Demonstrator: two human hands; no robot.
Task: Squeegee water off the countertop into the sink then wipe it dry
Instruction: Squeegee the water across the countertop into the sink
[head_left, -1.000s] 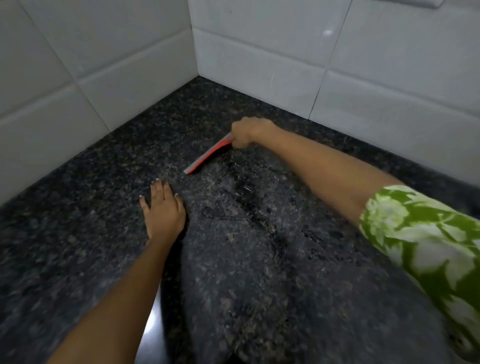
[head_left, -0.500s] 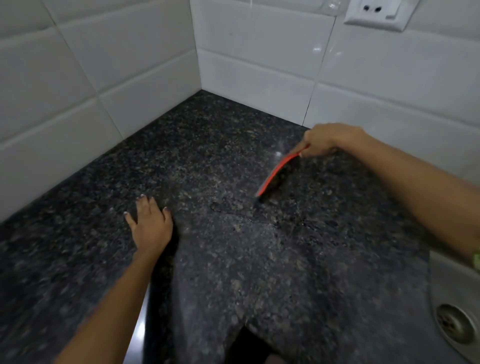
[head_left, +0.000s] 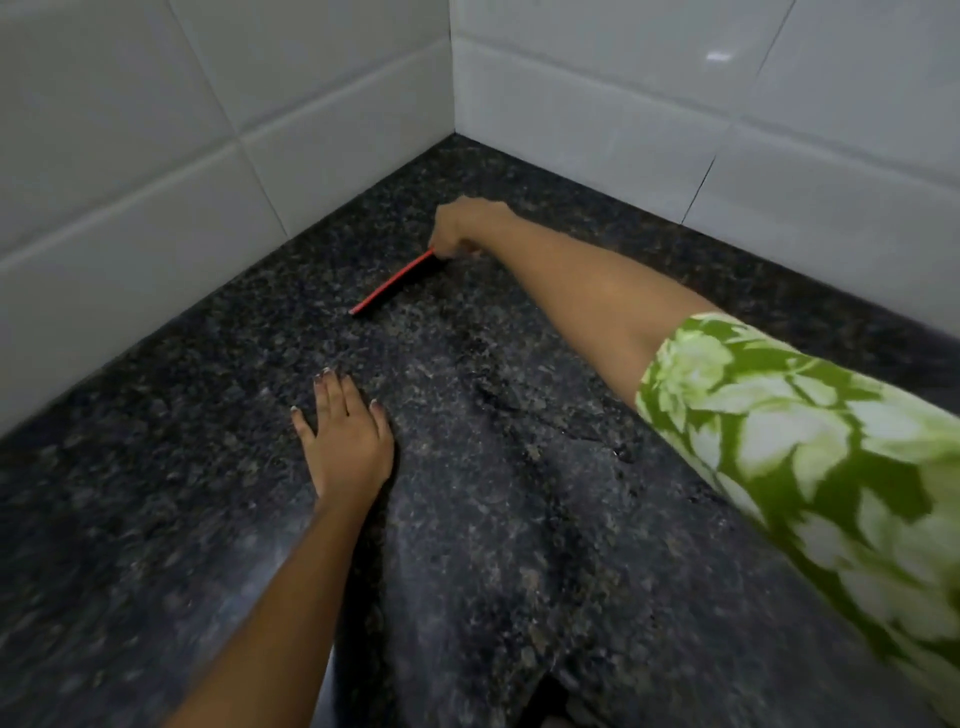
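My right hand (head_left: 464, 228) grips the end of a red squeegee (head_left: 390, 283) whose blade rests on the dark speckled granite countertop (head_left: 493, 519), close to the back corner where the two tiled walls meet. The blade runs down and to the left from my fist. Streaks and small beads of water (head_left: 524, 410) lie on the granite below the squeegee, toward the middle. My left hand (head_left: 345, 436) lies flat on the counter, fingers spread, holding nothing, well in front of the blade. The sink is out of view.
White tiled walls (head_left: 208, 156) close the counter on the left and at the back. My green flowered sleeve (head_left: 805, 441) crosses the right side. The counter's front edge (head_left: 550, 696) shows at the bottom.
My right hand has carried the squeegee from the right, near the sink, back to the far corner. The view has swung left, so the sink and the wall socket are gone. My left hand stays flat.
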